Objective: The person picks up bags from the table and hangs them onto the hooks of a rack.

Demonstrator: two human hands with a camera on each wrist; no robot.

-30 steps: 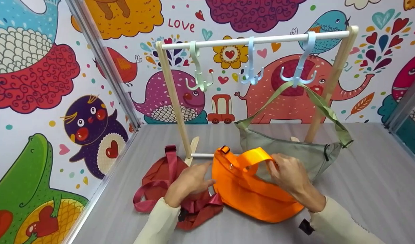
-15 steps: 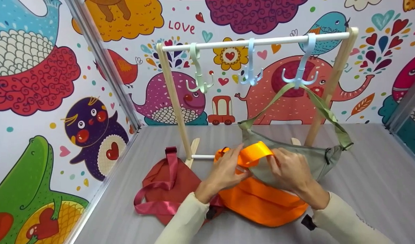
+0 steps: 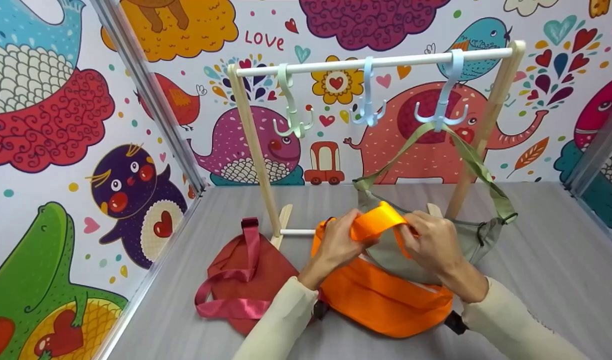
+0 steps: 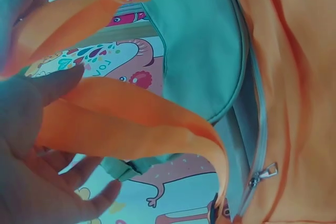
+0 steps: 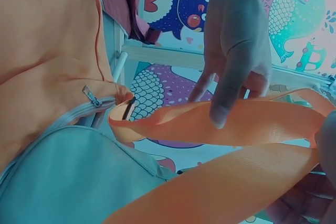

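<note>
An orange waist bag (image 3: pixel 388 300) lies on the table in front of the rack, its zipper pull (image 4: pixel 263 175) showing in the left wrist view. Its orange strap (image 3: pixel 377 221) is lifted in a loop between both hands. My left hand (image 3: pixel 337 244) holds the strap between thumb and fingers on the left side. On the other side my right hand (image 3: pixel 432 244) pinches the strap near its top. Behind the orange bag, a grey-green bag (image 3: pixel 403 257) hangs by its strap from the right-hand blue hook (image 3: pixel 441 115).
A red bag (image 3: pixel 256 285) with loose straps lies at the left. The wooden rack's white rail (image 3: pixel 331 66) also bears a pale green hook (image 3: pixel 292 107) and a middle blue hook (image 3: pixel 369 100). Patterned walls stand behind and left of the grey table (image 3: pixel 551 260).
My left hand has moved right and up from beside the red bag and taken hold of the orange strap. My right hand has stayed on the strap, which is now slightly higher.
</note>
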